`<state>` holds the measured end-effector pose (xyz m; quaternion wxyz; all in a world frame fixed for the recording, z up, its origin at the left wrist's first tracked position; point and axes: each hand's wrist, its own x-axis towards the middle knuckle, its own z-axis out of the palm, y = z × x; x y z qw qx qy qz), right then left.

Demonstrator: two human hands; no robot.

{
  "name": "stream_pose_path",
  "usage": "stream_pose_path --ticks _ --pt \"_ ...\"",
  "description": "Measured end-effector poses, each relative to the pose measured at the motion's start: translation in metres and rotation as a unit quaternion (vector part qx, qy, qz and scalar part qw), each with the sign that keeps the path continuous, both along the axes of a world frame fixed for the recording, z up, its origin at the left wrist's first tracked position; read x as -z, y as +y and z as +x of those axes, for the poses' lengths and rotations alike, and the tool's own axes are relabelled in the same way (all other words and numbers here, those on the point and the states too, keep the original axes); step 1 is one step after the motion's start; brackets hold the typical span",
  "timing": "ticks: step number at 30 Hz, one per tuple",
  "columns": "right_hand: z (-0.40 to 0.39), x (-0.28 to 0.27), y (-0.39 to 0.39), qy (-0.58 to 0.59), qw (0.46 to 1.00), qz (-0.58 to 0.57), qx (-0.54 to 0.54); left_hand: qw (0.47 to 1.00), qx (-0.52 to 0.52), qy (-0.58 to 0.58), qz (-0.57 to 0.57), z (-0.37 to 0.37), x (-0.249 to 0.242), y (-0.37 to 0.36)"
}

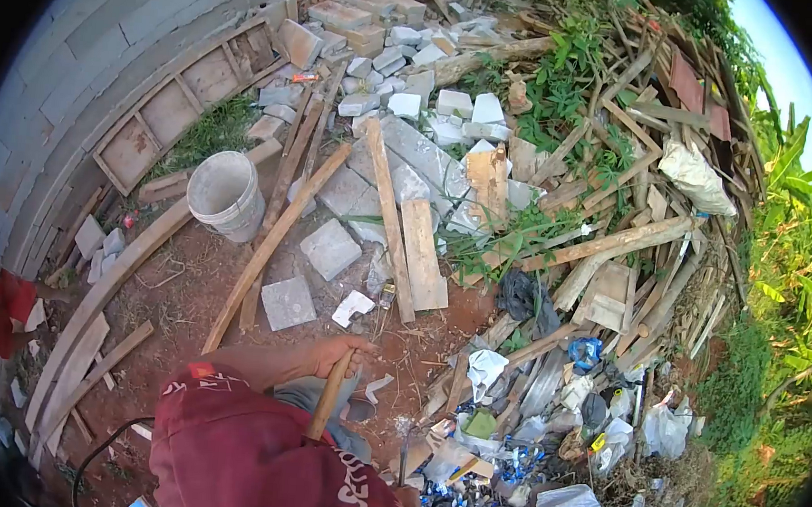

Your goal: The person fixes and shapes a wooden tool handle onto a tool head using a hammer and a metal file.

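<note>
My left hand (346, 349) is closed around a wooden handle (326, 402) in front of my body. The handle slants down until its lower end is hidden by my maroon shirt (247, 455), so I cannot see what it belongs to. My left forearm reaches across from the left side. I cannot make out my right hand. Below the left hand is reddish dirt (383, 423) with small debris, and a broken white piece (353, 307) lies just beyond it.
A white bucket (227, 195) stands to the left, near long planks (278, 243). Grey blocks (330, 249) and rubble lie ahead. A timber pile (617, 241) fills the right, with plastic trash (524, 453) below it. Another person in red (10, 313) is at far left by the block wall (88, 47).
</note>
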<state>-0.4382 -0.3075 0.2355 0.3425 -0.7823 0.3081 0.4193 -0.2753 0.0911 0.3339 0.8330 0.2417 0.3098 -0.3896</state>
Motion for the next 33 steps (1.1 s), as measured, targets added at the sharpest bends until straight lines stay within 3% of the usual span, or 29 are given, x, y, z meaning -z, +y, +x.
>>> stream_pose_path --ticks 6,8,9,11,15,17,18,19,20,21,23,26,28,30,33 --pt "0.059 -0.028 0.011 -0.034 0.993 -0.048 -0.105 0.994 -0.076 0.036 0.071 -0.021 -0.032 0.052" --pt "0.076 -0.040 0.023 -0.039 0.990 -0.063 -0.122 0.978 -0.184 0.055 0.079 -0.030 -0.027 0.067" --pt "0.085 -0.046 0.029 -0.040 0.989 -0.071 -0.125 0.979 -0.177 0.063 0.079 -0.036 -0.025 0.076" --pt "0.105 -0.063 0.046 -0.042 0.988 -0.086 -0.121 0.965 -0.257 0.037 0.041 -0.039 -0.022 0.098" --pt "0.127 -0.073 0.065 -0.043 0.986 -0.102 -0.127 0.965 -0.257 0.050 -0.037 -0.037 -0.003 0.156" --pt "0.132 -0.076 0.071 -0.039 0.985 -0.109 -0.128 0.973 -0.108 0.057 0.194 -0.027 -0.016 0.182" --pt "0.135 -0.079 0.075 -0.037 0.985 -0.110 -0.129 0.960 -0.051 0.059 0.270 -0.030 0.021 0.198" --pt "0.138 -0.080 0.077 -0.036 0.985 -0.110 -0.129 0.960 -0.050 0.065 0.268 -0.033 0.038 0.207" --pt "0.143 -0.082 0.079 -0.036 0.985 -0.110 -0.130 0.848 0.176 -0.061 0.496 -0.033 0.050 0.215" --pt "0.148 -0.082 0.081 -0.036 0.985 -0.107 -0.127 0.623 0.377 -0.183 0.660 -0.028 0.052 0.223" --pt "0.160 -0.080 0.083 -0.038 0.987 -0.103 -0.120 0.600 0.412 -0.168 0.665 -0.027 0.043 0.235" --pt "0.174 -0.081 0.085 -0.036 0.989 -0.092 -0.110 0.613 0.415 -0.007 0.672 -0.059 0.062 0.236" --pt "0.185 -0.083 0.085 -0.033 0.990 -0.086 -0.109 0.638 0.484 0.044 0.597 -0.080 0.064 0.230" --pt "0.200 -0.083 0.084 -0.031 0.990 -0.079 -0.112 0.707 0.434 0.105 0.548 -0.117 0.090 0.219" --pt "0.224 -0.085 0.088 -0.024 0.990 -0.075 -0.116 0.777 0.349 0.162 0.498 -0.164 0.086 0.197"
